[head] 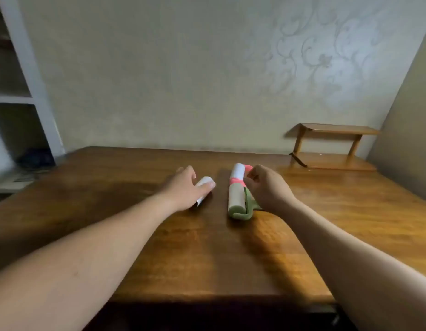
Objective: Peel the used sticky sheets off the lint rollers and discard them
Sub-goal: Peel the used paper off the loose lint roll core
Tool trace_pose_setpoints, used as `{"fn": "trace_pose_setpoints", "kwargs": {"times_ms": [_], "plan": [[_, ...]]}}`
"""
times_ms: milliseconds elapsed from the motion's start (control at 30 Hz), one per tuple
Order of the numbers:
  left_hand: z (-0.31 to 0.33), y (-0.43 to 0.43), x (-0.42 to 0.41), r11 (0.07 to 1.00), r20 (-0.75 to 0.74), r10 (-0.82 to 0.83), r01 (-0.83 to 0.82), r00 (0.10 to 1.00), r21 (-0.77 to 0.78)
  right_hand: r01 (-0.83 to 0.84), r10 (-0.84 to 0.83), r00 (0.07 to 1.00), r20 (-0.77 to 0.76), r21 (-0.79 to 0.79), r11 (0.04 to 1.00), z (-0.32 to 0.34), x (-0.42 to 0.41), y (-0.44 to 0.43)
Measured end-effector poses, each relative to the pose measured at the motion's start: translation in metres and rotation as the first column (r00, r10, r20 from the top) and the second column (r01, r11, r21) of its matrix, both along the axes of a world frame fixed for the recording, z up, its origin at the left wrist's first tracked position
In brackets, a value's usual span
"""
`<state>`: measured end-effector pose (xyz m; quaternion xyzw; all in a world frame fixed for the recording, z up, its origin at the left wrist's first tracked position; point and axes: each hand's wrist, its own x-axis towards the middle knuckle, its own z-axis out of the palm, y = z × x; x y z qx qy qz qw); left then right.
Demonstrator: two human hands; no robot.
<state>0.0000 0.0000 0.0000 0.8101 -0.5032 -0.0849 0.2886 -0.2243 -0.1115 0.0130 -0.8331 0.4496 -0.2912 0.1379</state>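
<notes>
Three lint rollers lie on the wooden table [207, 254]. A white roller [205, 185] lies under my left hand [185, 187], whose fingers curl over it and whose thumb presses its near side. To its right a green-handled roller [235, 199] with a tan roll lies end to end with a pink-handled roller [238, 172] with a white roll. My right hand [266, 185] hovers just right of those two, fingers loosely curled near the pink handle, holding nothing that I can see.
A small wooden shelf stand [331, 146] sits at the table's back right corner against the patterned wall. White shelving [28, 91] stands to the left beyond the table's edge. The near table edge is in shadow.
</notes>
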Motion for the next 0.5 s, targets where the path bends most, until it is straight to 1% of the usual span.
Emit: {"fn": "trace_pose_setpoints", "kwargs": {"times_ms": [67,100,133,167,233,300,333,400,500], "plan": [[-0.002,-0.019,0.002,0.978,0.075,0.022,-0.037,0.997,0.206,-0.036,0.036,0.997,0.062,-0.003,0.999,-0.003,0.021,-0.01],[-0.003,-0.026,0.002,0.963,0.081,0.011,-0.032,0.997,0.266,-0.064,0.064,0.995,0.079,-0.006,0.998,-0.006,0.032,-0.014],[-0.005,-0.031,0.002,0.964,0.066,-0.001,-0.017,0.998,0.266,-0.08,0.078,0.992,0.098,0.014,0.997,-0.008,0.042,-0.015],[-0.004,-0.035,0.004,0.978,0.012,-0.012,0.009,1.0,0.206,-0.09,0.086,0.987,0.133,0.026,0.996,-0.012,0.049,-0.019],[-0.005,-0.039,0.011,0.998,-0.142,-0.045,0.04,0.989,-0.042,-0.099,0.087,0.972,0.216,0.042,0.994,-0.016,0.057,-0.025],[-0.007,-0.039,0.01,0.968,-0.182,-0.087,0.04,0.979,-0.249,-0.159,0.126,0.954,0.271,0.102,0.982,-0.02,0.06,-0.028],[-0.009,-0.039,0.007,0.952,-0.172,-0.114,0.058,0.978,-0.302,-0.218,0.168,0.942,0.291,0.15,0.964,-0.022,0.061,-0.027],[-0.013,-0.04,-0.001,0.939,-0.157,-0.193,0.136,0.969,-0.315,-0.328,0.242,0.905,0.351,0.21,0.921,-0.022,0.059,-0.025],[-0.014,-0.037,-0.003,0.932,-0.125,-0.257,0.211,0.958,-0.294,-0.403,0.276,0.853,0.443,0.223,0.888,-0.018,0.051,-0.025]]}}
